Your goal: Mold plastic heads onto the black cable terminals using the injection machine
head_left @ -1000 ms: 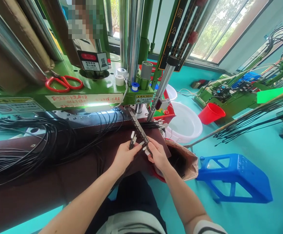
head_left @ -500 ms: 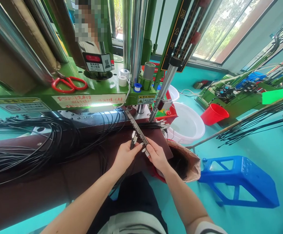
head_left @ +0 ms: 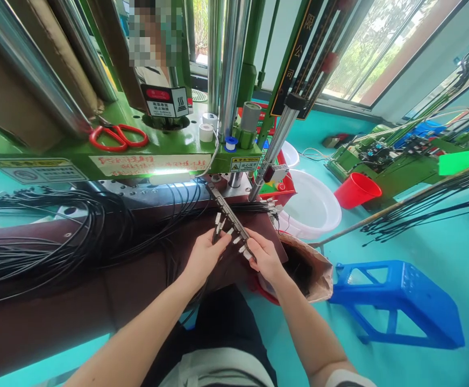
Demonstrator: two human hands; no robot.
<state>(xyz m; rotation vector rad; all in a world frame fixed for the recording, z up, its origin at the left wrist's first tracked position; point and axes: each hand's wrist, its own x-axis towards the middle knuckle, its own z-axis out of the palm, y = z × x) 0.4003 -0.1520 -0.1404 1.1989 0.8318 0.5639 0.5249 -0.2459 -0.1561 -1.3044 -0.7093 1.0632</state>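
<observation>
My left hand (head_left: 204, 256) is closed round a few black cables with metal plug ends (head_left: 218, 223) that stick up above its fingers. My right hand (head_left: 262, 256) pinches the near end of a long metal fixture bar (head_left: 228, 212) that runs diagonally from the green machine (head_left: 154, 145) toward me. Small metal connectors sit along the bar. Both hands rest over the dark brown table top (head_left: 129, 279). A large bundle of black cables (head_left: 49, 236) lies across the table to the left.
Red scissors (head_left: 117, 137) and tape rolls (head_left: 207, 129) lie on the machine's ledge. A person stands behind the machine. To the right are a brown paper bag (head_left: 311, 269), white basins (head_left: 313, 207), a red bucket (head_left: 357, 191) and a blue stool (head_left: 399, 303) on the teal floor.
Both hands have shifted slightly up along the bar; the left hand's plug ends now sit closer to the fixture. The view has tilted a little.
</observation>
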